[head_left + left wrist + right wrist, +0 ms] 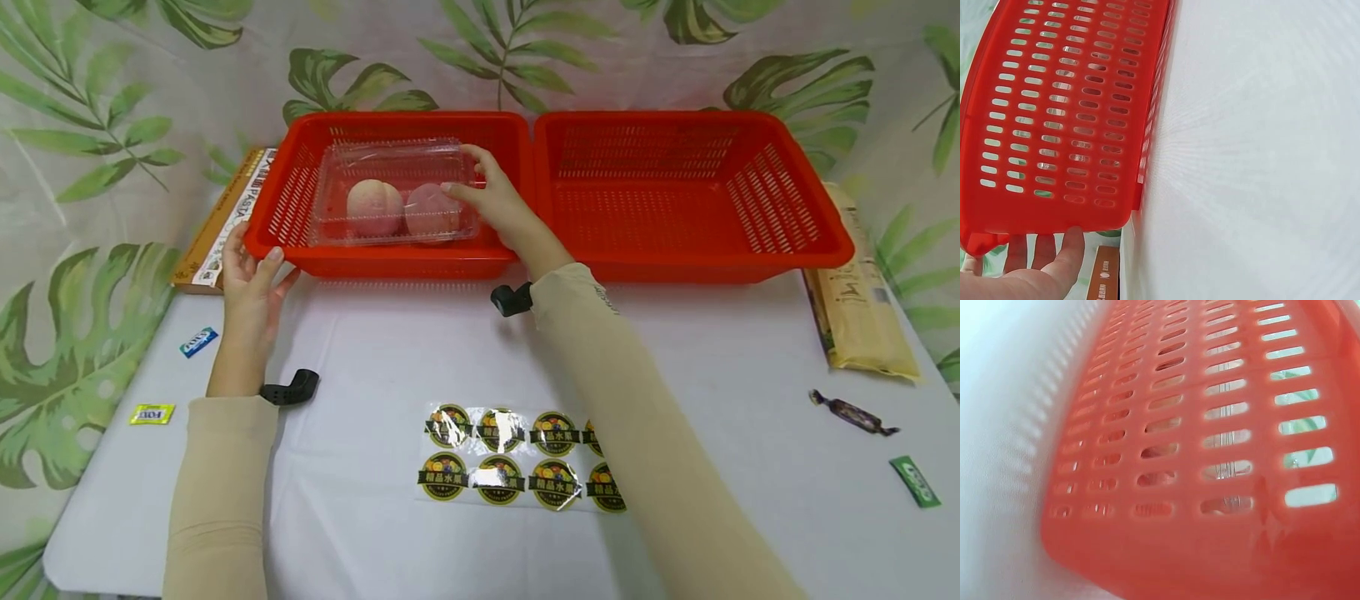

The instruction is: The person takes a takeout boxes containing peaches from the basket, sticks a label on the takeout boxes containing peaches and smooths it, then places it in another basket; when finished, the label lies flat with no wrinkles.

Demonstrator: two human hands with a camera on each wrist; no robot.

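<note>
From the head view, a clear clamshell box (396,193) holding two peaches (405,208) sits in the left red basket (300,133); the right hand (491,200) grips the box's right end. The right basket (825,242) adjoins it.

The left wrist view shows the left hand (1029,275), fingers straight, against the basket's corner; the box is hidden.

The right wrist view shows only the slotted wall (1210,456), no hand.

The right wrist view shows only a blurred red basket wall (1210,456), with no hand or box in sight. In the left wrist view the left hand (1022,269) is cut off by the bottom edge, its fingertips hidden behind the basket rim. The pasta box (225,217) lies partly hidden behind the left basket (300,150), its print too small to read fully.
</note>
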